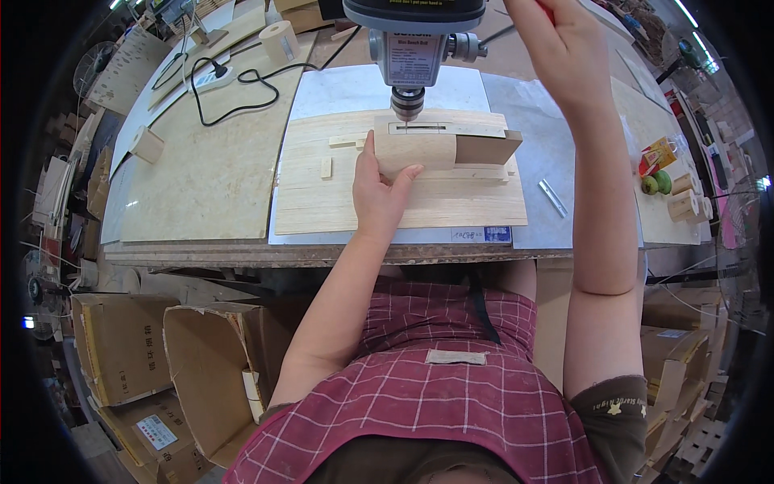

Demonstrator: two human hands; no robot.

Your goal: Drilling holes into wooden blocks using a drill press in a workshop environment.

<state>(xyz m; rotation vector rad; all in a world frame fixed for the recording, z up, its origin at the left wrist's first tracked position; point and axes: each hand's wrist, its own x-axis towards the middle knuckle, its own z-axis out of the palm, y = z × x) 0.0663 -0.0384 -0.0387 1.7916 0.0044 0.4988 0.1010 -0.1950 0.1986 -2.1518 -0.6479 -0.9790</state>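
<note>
A bench drill press (407, 56) stands at top centre, its bit over a slotted strip on top of a pale wooden piece (427, 152). My left hand (379, 185) grips that piece at its left end, thumb on the near face. A grey-brown block (488, 152) sits at its right end. Beneath lie a light wooden board (403, 206) with small wood strips and a white sheet (387, 81). My right hand (568, 60) is raised right of the drill, closed on a red handle; its fingertips are partly cut off by the upper edge.
Left are a power strip (214, 79) with black cables and wooden cylinders (278, 44). Right lie a metal bar (552, 198), green fruit (661, 181), a red packet (657, 157) and more cylinders (684, 206). Cardboard boxes (201, 379) stand below the bench's front edge (322, 254).
</note>
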